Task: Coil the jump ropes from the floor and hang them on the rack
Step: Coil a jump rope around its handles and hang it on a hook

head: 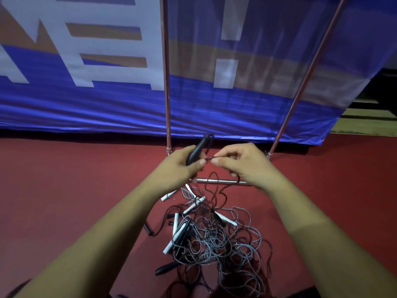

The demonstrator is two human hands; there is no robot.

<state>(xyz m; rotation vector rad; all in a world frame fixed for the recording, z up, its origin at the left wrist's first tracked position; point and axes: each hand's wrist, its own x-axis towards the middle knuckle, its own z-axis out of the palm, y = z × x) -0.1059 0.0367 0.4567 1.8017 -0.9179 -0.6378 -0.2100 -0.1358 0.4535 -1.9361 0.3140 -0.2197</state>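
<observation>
Blue banner [107, 104] fills the background. Red floor [64, 179] below it.

Rack [167, 93]: two thin metal uprights rising out of frame, low base bar [223, 181] across the floor between them. Top rail not in view, so cannot tell whether anything hangs there yet.

Pile of jump ropes [214, 239] lies on the floor just in front of the base bar. Grey and black cords are tangled, with white and black handles mixed through. Judged early in the task: most ropes are still uncoiled on the floor, one in hand.

Left hand [178, 166], raised above the base bar: grip wrapped round a black handle [196, 151]. Right hand [242, 164] close beside it: grip pinching the cord [209, 158] between thumb and forefinger.

The handle's long axis is tilted, running from the left palm up and away toward the banner. The cord leaves its far tip, loops back to the pinch, then trails down into the pile.
</observation>
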